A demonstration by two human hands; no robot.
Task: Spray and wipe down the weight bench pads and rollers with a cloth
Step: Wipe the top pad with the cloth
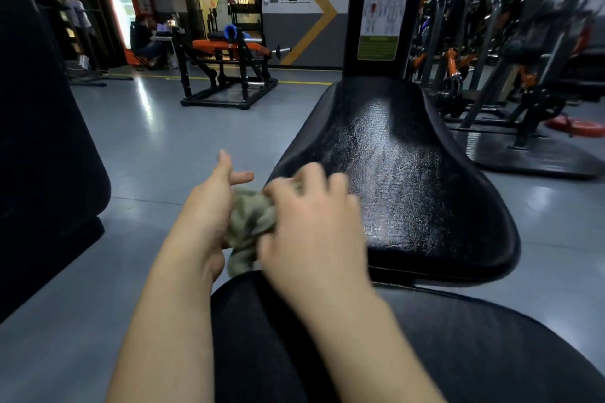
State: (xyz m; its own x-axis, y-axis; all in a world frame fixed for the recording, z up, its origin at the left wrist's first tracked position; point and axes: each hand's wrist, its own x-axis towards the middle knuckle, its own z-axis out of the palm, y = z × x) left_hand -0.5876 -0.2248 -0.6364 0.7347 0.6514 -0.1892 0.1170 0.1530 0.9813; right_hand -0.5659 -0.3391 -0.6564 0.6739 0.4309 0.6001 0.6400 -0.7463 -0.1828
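A person is bunching a grey-green cloth (252,222) between both hands at the near left corner of a black seat pad (409,173) in a gym. The right hand (311,222), blurred, is curling its fingers over the cloth and gripping it. The left hand (209,206) is lying against the cloth's other side with thumb and forefinger sticking out straight; whether its remaining fingers are holding the fabric cannot be told. The cloth is touching, or sitting just beside, the pad's edge under the right fingertips. Ahead and to the right of the hands the pad's surface is glistening, apparently wet with spray. A second black pad (458,337) is lying beneath the right forearm. No spray bottle is showing. The step appears to be regathering the cloth for a pass. Doing it well is calling for a flat, fresh face pressed down, then overlapping strokes running from the far narrow end back toward the hands, taking in the rolled edges.
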